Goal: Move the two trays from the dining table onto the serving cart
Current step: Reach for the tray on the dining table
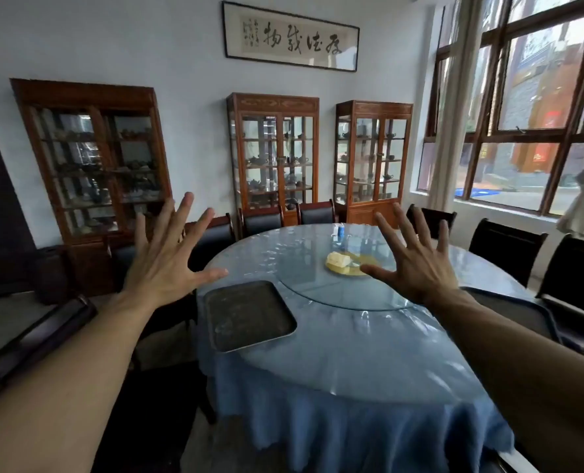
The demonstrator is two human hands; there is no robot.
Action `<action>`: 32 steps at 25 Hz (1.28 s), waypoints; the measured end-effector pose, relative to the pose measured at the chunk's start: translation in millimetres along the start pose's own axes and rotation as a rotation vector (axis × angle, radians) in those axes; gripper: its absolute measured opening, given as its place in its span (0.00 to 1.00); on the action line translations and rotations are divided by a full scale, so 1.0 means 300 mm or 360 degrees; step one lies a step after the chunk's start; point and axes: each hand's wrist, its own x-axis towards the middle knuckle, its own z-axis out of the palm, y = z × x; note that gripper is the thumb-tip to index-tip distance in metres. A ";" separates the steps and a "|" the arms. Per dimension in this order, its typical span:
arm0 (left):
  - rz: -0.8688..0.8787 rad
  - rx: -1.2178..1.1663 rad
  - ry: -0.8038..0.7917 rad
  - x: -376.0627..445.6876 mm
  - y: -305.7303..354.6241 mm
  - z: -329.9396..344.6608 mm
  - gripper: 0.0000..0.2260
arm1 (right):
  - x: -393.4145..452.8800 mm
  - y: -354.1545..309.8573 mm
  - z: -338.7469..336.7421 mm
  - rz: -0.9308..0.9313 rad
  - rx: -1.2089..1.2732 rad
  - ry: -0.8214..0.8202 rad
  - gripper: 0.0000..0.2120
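Above the near edge of the round desk [335, 367], the left hand [162, 264] and right hand [417, 264] hang in the air, palms forward, fingers spread wide, gripping nothing. Below the left hand, 1 dark tray [248, 315] lies flat on the desk's left rim. A 2nd tray [522, 315] sits at the right edge, partly hidden behind the right forearm. Between the hands, on the glass turntable [321, 285], rests a yellow plate [345, 262].
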 end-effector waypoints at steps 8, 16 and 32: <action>-0.0210 0.0016 -0.0339 -0.253 -0.117 0.161 0.47 | -0.077 -0.278 0.210 -0.0054 0.0125 -0.0197 0.44; -0.0271 -0.0074 -0.0468 -0.375 -0.184 0.352 0.45 | -0.099 -0.384 0.422 -0.0128 0.0108 -0.0373 0.43; -0.0500 0.0018 -0.0707 -0.001 -0.179 0.832 0.45 | 0.420 -0.249 0.939 -0.0286 0.0253 -0.0538 0.44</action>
